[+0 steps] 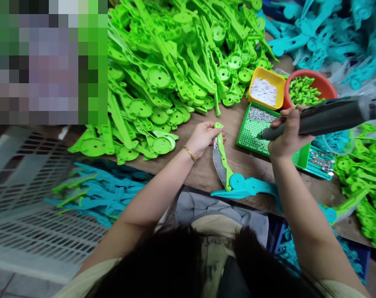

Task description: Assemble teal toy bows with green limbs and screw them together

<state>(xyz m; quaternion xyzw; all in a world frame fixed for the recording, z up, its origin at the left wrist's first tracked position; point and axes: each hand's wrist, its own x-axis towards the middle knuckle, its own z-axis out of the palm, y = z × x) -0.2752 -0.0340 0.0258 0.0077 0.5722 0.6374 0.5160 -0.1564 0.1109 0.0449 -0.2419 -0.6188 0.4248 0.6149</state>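
Note:
My left hand [202,140] pinches the top end of a slim green plastic handle piece [224,161], which stands out over the table edge side of the work surface. A curved grey blade [218,162] lies along its left side. At its lower end is a blue plastic part [252,186] with a round disc; my right forearm hides some of it. Wrapped in my right hand [286,134] is a dark electric screwdriver [333,118]. Its tip points down-left over a green perforated tray [241,135] holding small silver screws [259,114].
A large pile of green parts [163,74] covers the back left. A yellow bin [281,85] of white pieces and a red bowl [329,85] of green pieces stand behind the tray. Blue parts [318,37] are heaped back right. A white crate [45,231] stands left.

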